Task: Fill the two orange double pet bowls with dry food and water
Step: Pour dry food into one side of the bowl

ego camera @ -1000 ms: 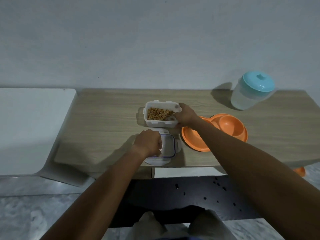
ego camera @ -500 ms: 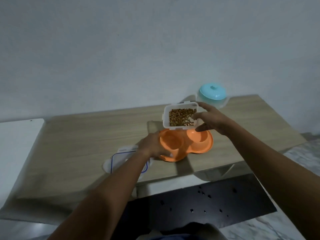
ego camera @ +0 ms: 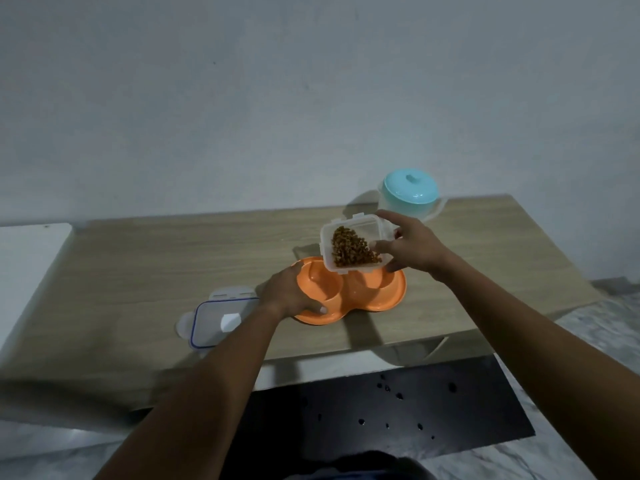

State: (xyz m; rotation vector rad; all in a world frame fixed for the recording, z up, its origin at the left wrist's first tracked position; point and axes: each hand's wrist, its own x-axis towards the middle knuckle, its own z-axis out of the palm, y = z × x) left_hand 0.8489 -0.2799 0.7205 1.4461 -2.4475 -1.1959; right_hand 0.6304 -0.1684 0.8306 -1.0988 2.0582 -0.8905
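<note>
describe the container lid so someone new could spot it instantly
Start at the wooden table against the grey wall. Near its front edge, just left of the orange double bowl and the left hand steadying it, lies the lid, flat on the tabletop. It is the only clear rectangular piece with a blue seal line and snap tabs.

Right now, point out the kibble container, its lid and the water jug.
kibble container (ego camera: 349, 247), head view, on the kibble heaped inside.
lid (ego camera: 216, 318), head view, on its clear flat top.
water jug (ego camera: 410, 188), head view, on its teal cover.
</note>
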